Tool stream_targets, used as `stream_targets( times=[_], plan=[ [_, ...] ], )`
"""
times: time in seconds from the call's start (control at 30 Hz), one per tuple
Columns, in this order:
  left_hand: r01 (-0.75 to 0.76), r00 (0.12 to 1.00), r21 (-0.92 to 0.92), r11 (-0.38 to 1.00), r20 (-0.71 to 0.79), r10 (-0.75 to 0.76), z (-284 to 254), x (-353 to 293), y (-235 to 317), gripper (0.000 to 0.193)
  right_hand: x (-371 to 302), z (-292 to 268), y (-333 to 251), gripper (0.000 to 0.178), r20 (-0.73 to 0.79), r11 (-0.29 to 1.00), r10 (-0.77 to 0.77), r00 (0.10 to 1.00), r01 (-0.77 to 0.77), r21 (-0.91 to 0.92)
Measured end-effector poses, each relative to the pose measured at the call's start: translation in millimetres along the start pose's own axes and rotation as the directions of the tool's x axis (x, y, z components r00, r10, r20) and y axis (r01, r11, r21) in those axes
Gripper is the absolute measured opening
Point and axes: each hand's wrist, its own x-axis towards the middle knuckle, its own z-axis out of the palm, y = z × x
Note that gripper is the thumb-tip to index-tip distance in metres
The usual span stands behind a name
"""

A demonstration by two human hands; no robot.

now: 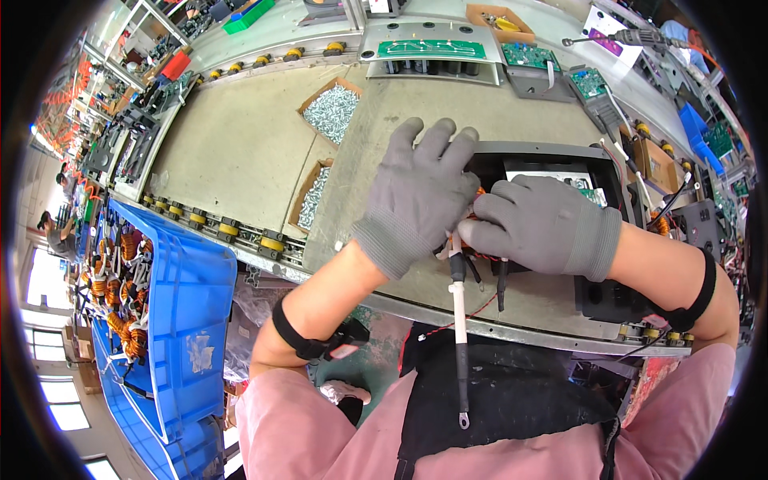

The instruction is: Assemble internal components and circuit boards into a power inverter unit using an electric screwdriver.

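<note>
My left hand (422,190), in a grey glove, lies back up with its fingers stretched out and apart at the left end of a black metal case (552,149); its thumb is hidden. Against it, my right hand (546,220), also gloved, has its fingers curled and pinched on a copper coil (480,194), mostly covered by both hands. From the coil a white cable (459,308) with black sleeving and a ring terminal (464,420) runs toward me. A shorter black-sleeved lead (502,286) hangs beside it.
Two cardboard boxes of screws (332,112) (314,196) sit left of my hands. A metal plate with a green circuit board (432,50) stands beyond. At left, a blue crate (192,304) holds several copper coils (126,332). A power screwdriver (640,38) hangs at the far right.
</note>
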Motion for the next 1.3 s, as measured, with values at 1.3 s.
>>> stream_targets(
  times=[1.3],
  plan=[
    [0.199,0.973,-0.449,0.871,0.194,-0.123,9,5,-10,0.029,-49,-91,37,0.046,-0.118,0.745,0.579,0.807,-0.465,0.479]
  ],
)
